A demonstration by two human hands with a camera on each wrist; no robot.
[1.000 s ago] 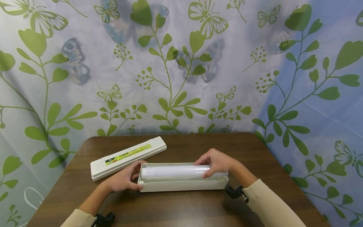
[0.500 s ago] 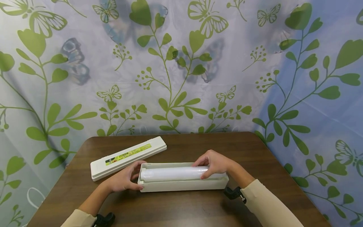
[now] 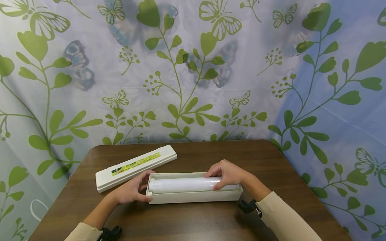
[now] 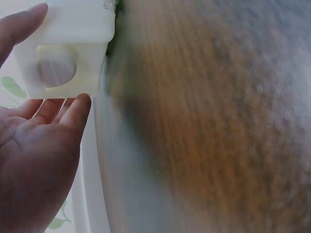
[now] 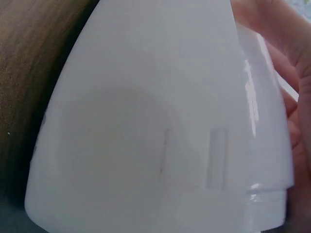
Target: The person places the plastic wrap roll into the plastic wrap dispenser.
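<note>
A long white box [image 3: 196, 197] stands without its lid near the middle of the table, a white roll [image 3: 184, 184] lying lengthwise inside it. The left hand [image 3: 131, 190] grips the box's left end, thumb at the front corner and fingers at the back. In the left wrist view that hand [image 4: 43, 131] spans the end wall [image 4: 92, 68], where a round opening shows the roll's end. Over the right part of the roll, the right hand [image 3: 230, 173] pinches it between thumb and fingers. The right wrist view shows the box side [image 5: 136, 121] close up, with the right hand [image 5: 291, 63] beyond.
A white lid [image 3: 135, 167] with a yellow-green label lies aslant at the back left of the brown table [image 3: 193, 221], close to the left hand. A curtain [image 3: 187, 73] with leaf and butterfly prints hangs behind the table and along its sides.
The roll has shifted slightly left and sits a little lower in the box. The right hand has moved slightly left with it. The left hand has kept its grip.
</note>
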